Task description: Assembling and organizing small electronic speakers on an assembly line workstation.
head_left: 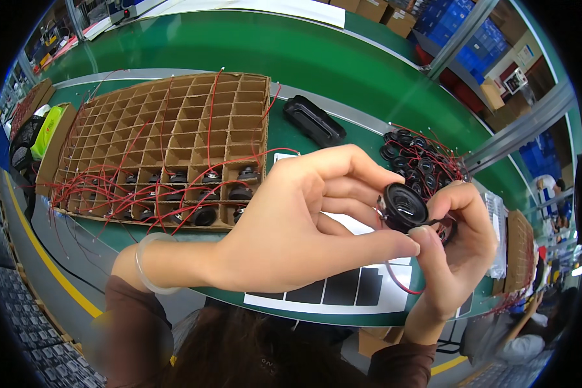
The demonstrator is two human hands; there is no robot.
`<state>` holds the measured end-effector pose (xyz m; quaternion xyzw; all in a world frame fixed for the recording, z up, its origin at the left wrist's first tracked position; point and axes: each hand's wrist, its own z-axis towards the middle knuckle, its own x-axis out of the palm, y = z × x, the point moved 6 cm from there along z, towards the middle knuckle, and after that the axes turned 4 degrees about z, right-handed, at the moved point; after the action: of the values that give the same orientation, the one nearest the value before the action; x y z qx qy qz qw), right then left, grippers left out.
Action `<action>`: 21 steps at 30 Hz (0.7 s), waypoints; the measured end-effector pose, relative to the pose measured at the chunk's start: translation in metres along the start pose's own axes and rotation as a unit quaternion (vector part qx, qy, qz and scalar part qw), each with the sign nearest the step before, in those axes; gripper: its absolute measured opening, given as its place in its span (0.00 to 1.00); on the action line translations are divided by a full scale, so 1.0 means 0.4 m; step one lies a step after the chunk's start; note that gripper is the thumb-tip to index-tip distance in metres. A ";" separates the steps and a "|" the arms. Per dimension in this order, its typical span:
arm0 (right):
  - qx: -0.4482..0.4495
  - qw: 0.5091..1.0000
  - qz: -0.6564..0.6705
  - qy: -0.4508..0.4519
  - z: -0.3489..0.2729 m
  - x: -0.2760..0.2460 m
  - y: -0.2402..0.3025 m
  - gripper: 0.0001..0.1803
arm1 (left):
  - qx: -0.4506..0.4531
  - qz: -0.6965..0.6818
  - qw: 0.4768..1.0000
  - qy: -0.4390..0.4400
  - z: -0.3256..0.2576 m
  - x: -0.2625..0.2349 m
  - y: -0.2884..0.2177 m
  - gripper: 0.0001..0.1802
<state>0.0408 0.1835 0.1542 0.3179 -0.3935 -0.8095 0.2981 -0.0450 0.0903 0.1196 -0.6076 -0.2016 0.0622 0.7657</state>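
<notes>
A brown cardboard divider tray (174, 129) sat left on the green bench (317, 58), above a white sheet with black blocks (343, 288). Left hand (297, 226) and right hand (456, 242) together pinched a small black speaker (404, 207), held above the bench's near edge.

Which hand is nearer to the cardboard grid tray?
Left. The left hand is just right of the cardboard grid tray, near its corner; the right hand is farther right, holding the small black speaker.

Wore dark brown long sleeves (136, 323) on both forearms, pushed back from the wrists; carried a pale translucent bangle (147, 266) on the left wrist; hands bare.
</notes>
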 end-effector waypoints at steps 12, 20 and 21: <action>-0.111 0.985 -0.118 0.063 -0.010 -0.005 0.035 0.17 | 0.086 0.044 0.995 -0.034 0.000 -0.012 -0.012 0.21; -0.130 0.978 -0.161 0.026 -0.008 -0.010 0.032 0.23 | 0.059 -0.003 0.997 -0.043 0.016 -0.019 0.011 0.19; -0.141 0.976 -0.165 0.022 -0.008 -0.005 0.030 0.25 | 0.055 -0.011 0.997 -0.043 0.014 -0.021 0.013 0.19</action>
<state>0.0473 0.1772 0.1629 0.3505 -0.2109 -0.8877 0.2112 -0.0539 0.0940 0.1137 -0.5589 -0.2369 0.0913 0.7894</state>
